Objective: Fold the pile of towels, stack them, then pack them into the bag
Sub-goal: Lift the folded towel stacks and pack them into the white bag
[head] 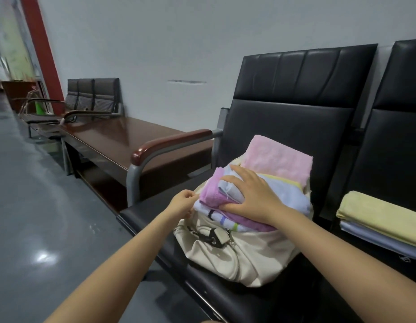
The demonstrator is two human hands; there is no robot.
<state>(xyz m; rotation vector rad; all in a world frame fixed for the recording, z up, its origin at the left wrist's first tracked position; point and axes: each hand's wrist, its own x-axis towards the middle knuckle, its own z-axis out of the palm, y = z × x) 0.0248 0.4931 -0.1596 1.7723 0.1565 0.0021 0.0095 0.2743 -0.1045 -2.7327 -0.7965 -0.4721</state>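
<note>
most of the folded towels are already going into the cream bag (237, 257), which sits on the seat of the black chair (284, 127); stack of towels (260, 183) lies in the bag's open mouth and stands proud of the rim, not yet pushed down; pink towel (279, 159) is at the far end against the chair back, pale blue and yellow layers in the middle, purple towel (216, 194) and a striped white one nearest me; my right hand (251, 194) lies flat on top of the stack, fingers spread and straight, pressing down; my left hand (182, 203) pinches the near-left edge of the bag's opening, fingers curled together on the fabric, apparently holding the mouth wide.

left to do, as i judge it: seat this stack fully inside, then deal with two more folded towels (381, 224), yellow over pale blue, resting on the neighbouring seat to my right, well apart from the bag; folding itself looks finished, no loose pile in view.

orientation: stack's long axis runs from near-left to far-right, towards the chair back; bag lies along the same line, with its clasp and strap hardware towards me.
</note>
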